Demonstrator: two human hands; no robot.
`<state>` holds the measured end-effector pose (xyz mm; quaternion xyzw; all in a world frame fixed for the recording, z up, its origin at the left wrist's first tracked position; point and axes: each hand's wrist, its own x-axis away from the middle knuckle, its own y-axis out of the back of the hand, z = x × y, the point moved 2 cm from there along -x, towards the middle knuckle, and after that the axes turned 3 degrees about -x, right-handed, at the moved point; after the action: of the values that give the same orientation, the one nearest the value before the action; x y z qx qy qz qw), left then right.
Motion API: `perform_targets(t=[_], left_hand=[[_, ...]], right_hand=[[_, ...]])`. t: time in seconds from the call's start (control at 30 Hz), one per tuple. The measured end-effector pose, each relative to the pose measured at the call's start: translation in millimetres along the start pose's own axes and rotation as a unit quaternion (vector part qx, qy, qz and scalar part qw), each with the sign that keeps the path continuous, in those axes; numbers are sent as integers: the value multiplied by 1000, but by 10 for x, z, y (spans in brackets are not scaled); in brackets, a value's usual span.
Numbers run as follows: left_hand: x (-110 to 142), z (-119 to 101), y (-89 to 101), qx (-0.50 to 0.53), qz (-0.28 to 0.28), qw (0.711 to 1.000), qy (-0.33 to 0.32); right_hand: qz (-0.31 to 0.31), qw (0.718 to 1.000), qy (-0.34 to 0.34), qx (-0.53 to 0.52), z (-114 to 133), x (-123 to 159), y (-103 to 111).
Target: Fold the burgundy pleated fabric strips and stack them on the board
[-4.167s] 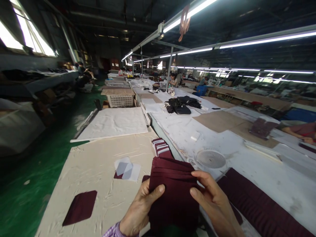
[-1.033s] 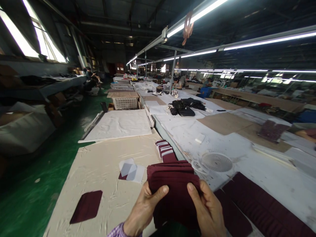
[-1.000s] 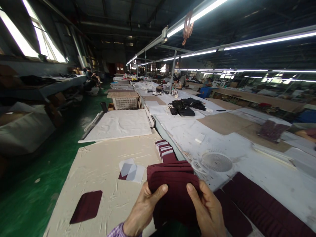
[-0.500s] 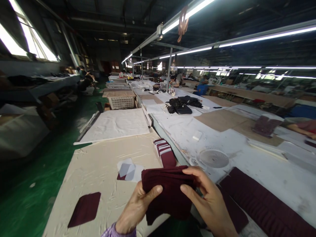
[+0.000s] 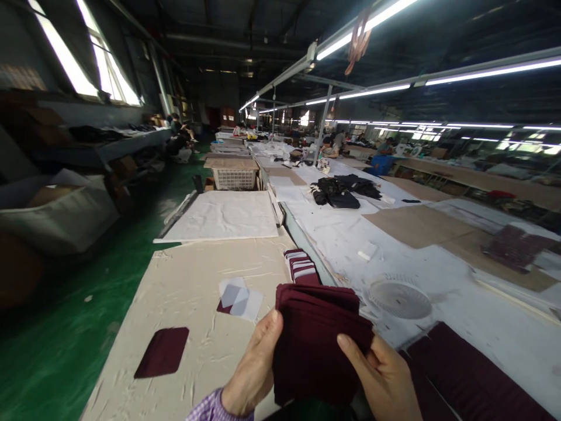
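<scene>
I hold a thick stack of maroon fabric pieces [image 5: 318, 336] upright in front of me with both hands. My left hand [image 5: 256, 365] grips its left edge, thumb on the front. My right hand [image 5: 383, 377] grips the lower right edge, thumb pressed on the face. One single maroon piece [image 5: 162, 359] lies flat on the cream board [image 5: 184, 292] to the left. White and grey paper pieces [image 5: 239, 297] lie over a maroon scrap ahead of the stack. A small pile of maroon and white pieces [image 5: 301, 266] sits at the board's right edge.
A long strip of maroon cloth [image 5: 468, 374] lies on the white table [image 5: 438, 275] at right, behind a white fan grille [image 5: 400, 298]. Black garments [image 5: 342, 192] lie farther back, and a plastic basket [image 5: 235, 175]. Green floor [image 5: 56, 345] runs along the left. People work far off.
The stack has tipped back upright from a flatter tilt half a second ago. My left thumb slid up its left edge and my right hand dropped lower. The view shifted slightly left.
</scene>
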<state>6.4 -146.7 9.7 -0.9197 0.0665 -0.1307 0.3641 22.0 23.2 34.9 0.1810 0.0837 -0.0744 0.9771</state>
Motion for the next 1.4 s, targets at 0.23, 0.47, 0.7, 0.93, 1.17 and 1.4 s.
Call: perform_targets(t=[0.23, 0.47, 0.7, 0.93, 1.17, 1.4], left_hand=[[-34, -67, -39, 54, 27, 998, 16], [-44, -76, -33, 50, 34, 998, 4], [-24, -101, -42, 56, 9, 998, 8], [8, -100, -49, 60, 23, 997, 32], [58, 14, 66, -5, 102, 995, -20], [27, 78, 86, -110, 44, 992, -31]], right_hand=[[34, 999, -19, -9, -22, -15, 38], [63, 996, -46, -40, -66, -3, 63], [64, 994, -73, -46, -48, 3, 45], [80, 995, -38, -47, -23, -17, -2], [47, 999, -1, -28, 8, 13, -8], [22, 992, 105, 60, 115, 71, 10]])
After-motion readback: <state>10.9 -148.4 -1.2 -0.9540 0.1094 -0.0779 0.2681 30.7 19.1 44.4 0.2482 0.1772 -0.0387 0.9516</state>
